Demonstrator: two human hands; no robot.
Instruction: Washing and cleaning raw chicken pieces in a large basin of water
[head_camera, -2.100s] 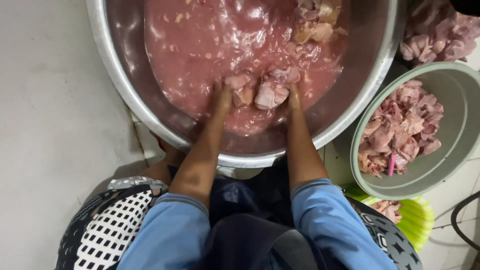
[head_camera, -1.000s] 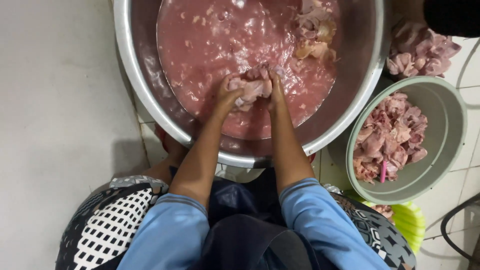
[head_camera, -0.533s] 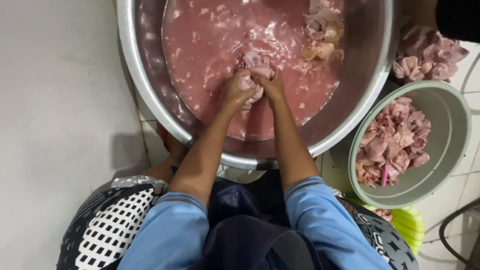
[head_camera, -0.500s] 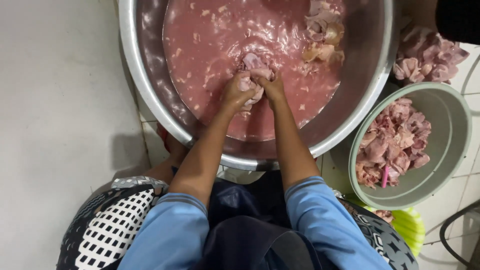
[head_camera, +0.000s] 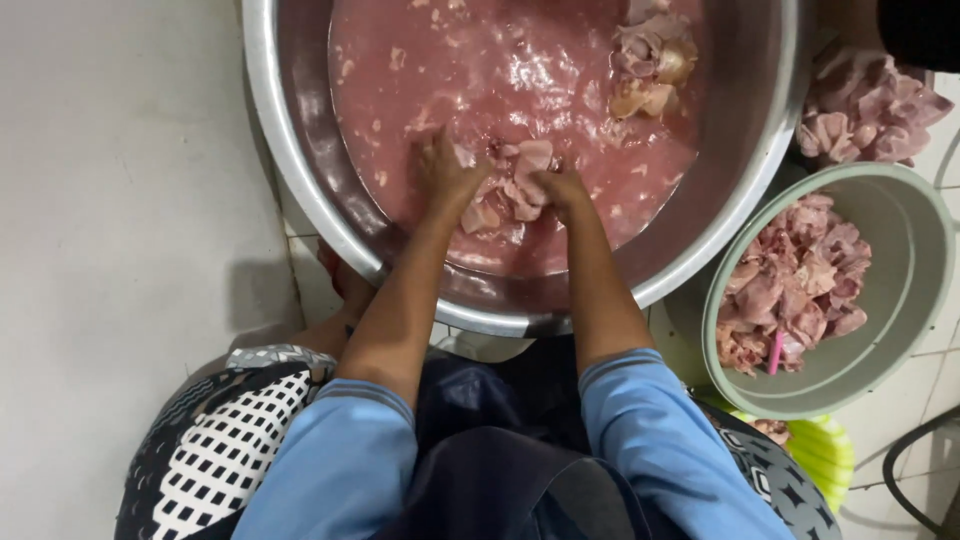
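**Squarely between both hands: a clump of pale pink raw meat pieces in the wide steel basin**

Here, down in the large round stainless-steel basin, filled with cloudy pinkish-red water. Left hand and right hand both wrist-deep near the close side of the pool, fingers partly under the surface. Between them, touching both, a loose clump of pale pink raw meat pieces. Clump lying just to the right of the left hand and just to the left of the right, roughly level with both, so neither hand clearly nearer. No marked long axis to the clump: a lumpy heap, if anything stretched slightly from near-left to far-right.

Left hand spread fairly wide, fingers splayed over the left edge of the clump. Right hand narrower, curled in against the right edge. Whether either truly grips a piece under the murky water: cannot tell.

Farther off in the same basin, toward the far right, a second floating cluster of pale meat and tan bits, well apart from the hands. Outside the rim to the right, a grey-green round plastic bowl heaped with more raw meat, a thin pink stick among it. Beyond that, at the far right, another pile of pink meat. Under the bowl's near edge, a bright yellow-green plastic basket.
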